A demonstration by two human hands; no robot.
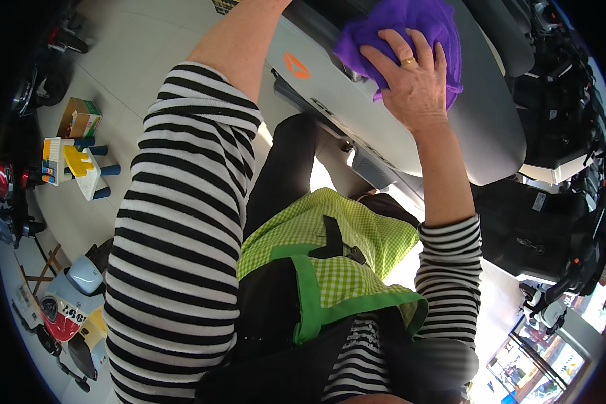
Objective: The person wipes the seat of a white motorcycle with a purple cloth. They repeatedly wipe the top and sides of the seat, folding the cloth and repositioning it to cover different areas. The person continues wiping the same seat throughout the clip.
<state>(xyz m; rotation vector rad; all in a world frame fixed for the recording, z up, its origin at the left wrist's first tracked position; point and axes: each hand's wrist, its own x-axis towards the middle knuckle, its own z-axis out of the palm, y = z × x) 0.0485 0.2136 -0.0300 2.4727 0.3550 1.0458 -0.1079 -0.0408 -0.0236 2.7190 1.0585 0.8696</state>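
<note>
My right hand [411, 81] presses a bunched purple cloth [397, 23] against a scooter, its bent fingers spread over the fabric. Beneath and beside the cloth is the scooter's long grey seat [491, 114]. A pale side panel [337, 84] with an orange emblem [296, 65] runs along the seat's left side. My left forearm [239, 47] reaches up past the top edge, so the left hand itself is out of the picture. A green checked apron [343, 229] hangs in front of me.
More dark scooters [545, 222] stand close on the right. To the left, a small white and yellow stool-like item [84, 165] and a cardboard box [79, 118] sit on the tiled floor [141, 40]. A red and white scooter [67, 310] is at lower left.
</note>
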